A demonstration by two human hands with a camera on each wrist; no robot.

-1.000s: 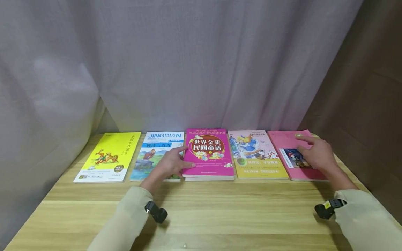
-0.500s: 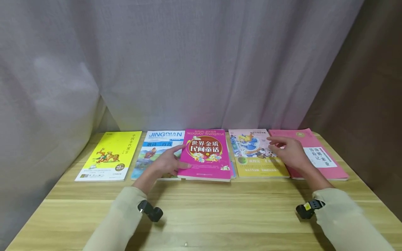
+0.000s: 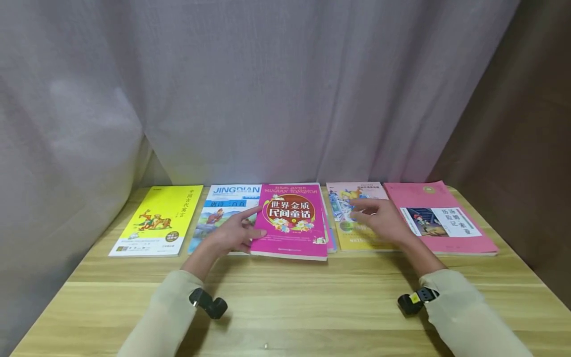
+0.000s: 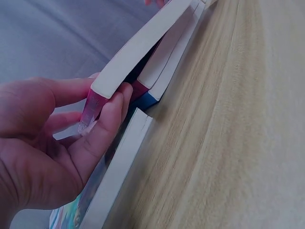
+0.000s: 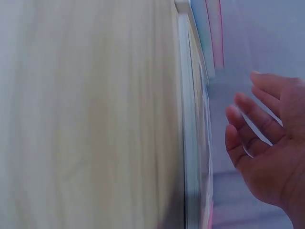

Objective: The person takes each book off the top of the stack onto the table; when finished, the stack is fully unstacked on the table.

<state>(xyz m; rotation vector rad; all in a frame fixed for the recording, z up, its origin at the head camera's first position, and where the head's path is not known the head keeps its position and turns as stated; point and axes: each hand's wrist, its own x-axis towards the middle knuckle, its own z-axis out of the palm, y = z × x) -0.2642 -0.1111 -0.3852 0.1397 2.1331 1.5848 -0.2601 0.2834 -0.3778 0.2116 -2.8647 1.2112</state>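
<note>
In the head view my left hand (image 3: 228,234) pinches the left edge of a magenta paperback book (image 3: 294,239), fingers below and thumb on the cover. The left wrist view shows this book's spine (image 4: 93,106) end raised at a tilt over two more books (image 4: 167,64) stacked beneath it. My right hand (image 3: 380,219) hovers over a pink and yellow book (image 3: 357,244) with a girl in blue on its cover. Its fingers are loosely bent and hold nothing, as the right wrist view of the hand (image 5: 269,131) shows.
A yellow book (image 3: 171,198) lies far left, and a blue and white book (image 3: 207,218) is partly behind my left hand. A pink book (image 3: 468,246) lies at the right. All rest along the back of a wooden table (image 3: 312,297), before a grey curtain (image 3: 250,89).
My right hand has moved left from the pink book to over the pink and yellow one. My left hand has lifted the magenta book and shifted it slightly left, uncovering book edges beneath.
</note>
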